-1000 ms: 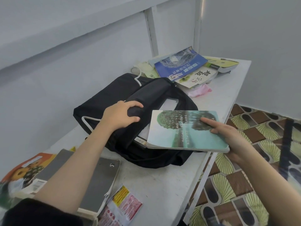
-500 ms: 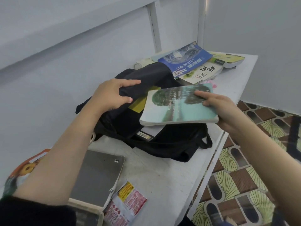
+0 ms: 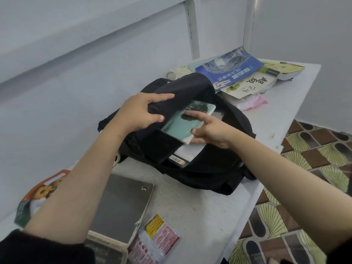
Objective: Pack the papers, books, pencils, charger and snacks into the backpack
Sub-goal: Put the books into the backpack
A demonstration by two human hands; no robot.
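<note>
one teal book [image 3: 182,125] now half inside backpack [image 3: 209,168] | right hand [image 3: 211,133] pushes it

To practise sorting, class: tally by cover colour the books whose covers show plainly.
Teal book, partly in the backpack: 1
Blue book: 1
White book: 1
Yellow-green book: 1
Grey book: 1
Total: 5; other books are too hidden to count.
</note>
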